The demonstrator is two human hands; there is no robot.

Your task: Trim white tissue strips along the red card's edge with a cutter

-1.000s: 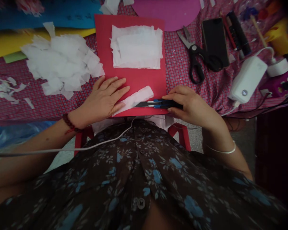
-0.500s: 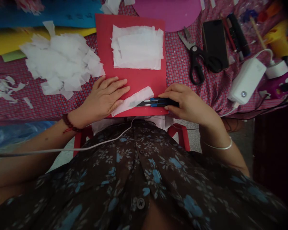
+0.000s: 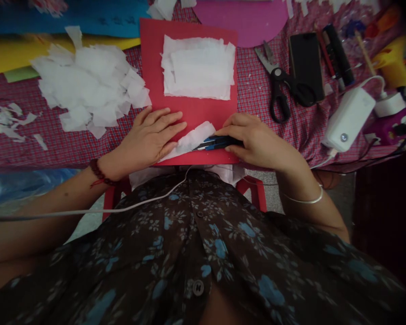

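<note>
My left hand [image 3: 148,137] lies flat with fingers stretched out, pressing the left end of a white paper strip [image 3: 193,138] onto a red card sheet [image 3: 189,113]. My right hand [image 3: 253,141] is closed round a blue and black utility knife [image 3: 214,143], whose blade tip rests on the strip's right part. A stack of white paper rectangles [image 3: 199,67] lies higher up on the red sheet.
A heap of torn white paper [image 3: 88,85] sits left of the red sheet. Black scissors [image 3: 278,85], a dark phone [image 3: 306,58], markers [image 3: 338,54] and a white power adapter [image 3: 348,118] lie to the right on the checked cloth [image 3: 257,95]. Blue, yellow and magenta sheets lie behind.
My right hand has slid the knife leftward along the white strip. My left hand has stayed pressed on the strip.
</note>
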